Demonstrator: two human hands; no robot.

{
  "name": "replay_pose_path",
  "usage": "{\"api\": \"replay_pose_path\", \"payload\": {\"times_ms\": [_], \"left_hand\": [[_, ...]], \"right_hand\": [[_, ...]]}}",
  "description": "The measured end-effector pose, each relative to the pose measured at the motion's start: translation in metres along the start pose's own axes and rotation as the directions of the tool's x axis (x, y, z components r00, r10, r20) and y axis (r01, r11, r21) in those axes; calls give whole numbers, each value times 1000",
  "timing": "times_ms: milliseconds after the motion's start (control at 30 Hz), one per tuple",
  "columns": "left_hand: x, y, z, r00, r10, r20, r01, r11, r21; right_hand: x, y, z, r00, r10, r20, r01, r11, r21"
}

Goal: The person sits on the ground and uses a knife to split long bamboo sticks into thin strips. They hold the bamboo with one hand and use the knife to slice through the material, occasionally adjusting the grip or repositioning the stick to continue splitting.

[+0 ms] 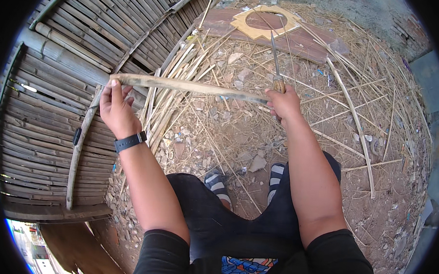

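My left hand (115, 108) grips the left end of a long pale bamboo strip (182, 85) that runs level across to my right hand. My right hand (283, 103) is closed around the wooden handle of a knife (276, 58), whose thin blade points up and away from me. The strip's right end meets that hand at the knife handle. A black watch sits on my left wrist. Both forearms rise from the lower edge over my dark trousers and striped sandals.
A bundle of split bamboo strips (175, 81) lies on the dirt under the held strip. A woven bamboo wall panel (59, 105) fills the left. A brown board with a yellow ring-shaped cut-out (266, 21) lies at the far side. Loose slivers (357, 123) litter the ground to the right.
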State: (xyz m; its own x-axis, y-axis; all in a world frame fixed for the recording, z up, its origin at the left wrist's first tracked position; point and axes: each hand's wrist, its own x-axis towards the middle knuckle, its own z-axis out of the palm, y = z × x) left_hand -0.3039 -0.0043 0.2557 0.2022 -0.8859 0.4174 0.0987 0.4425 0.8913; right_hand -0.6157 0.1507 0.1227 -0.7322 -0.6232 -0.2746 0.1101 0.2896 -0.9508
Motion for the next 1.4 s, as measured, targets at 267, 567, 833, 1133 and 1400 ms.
{"api": "replay_pose_path", "payload": {"times_ms": [267,567,833,1133,1400], "left_hand": [[-41,-52,56,941,153,301,-184,980,79],[-80,-103,80,890,254,379,-365,894,258],[-83,-94,88,900,152,409,-276,924,266],[-86,-81,95,898,150,414,-307,886,347],[-89,-76,98,876,170,452,-326,898,294]], "right_hand": [[-41,-44,4,975,-63,212,60,998,20],[-77,-65,8,878,-84,471,39,994,105],[-90,-69,13,814,-86,574,27,994,110],[-97,-69,17,798,-87,597,50,996,78],[-91,-61,20,813,-95,574,101,995,21]]}}
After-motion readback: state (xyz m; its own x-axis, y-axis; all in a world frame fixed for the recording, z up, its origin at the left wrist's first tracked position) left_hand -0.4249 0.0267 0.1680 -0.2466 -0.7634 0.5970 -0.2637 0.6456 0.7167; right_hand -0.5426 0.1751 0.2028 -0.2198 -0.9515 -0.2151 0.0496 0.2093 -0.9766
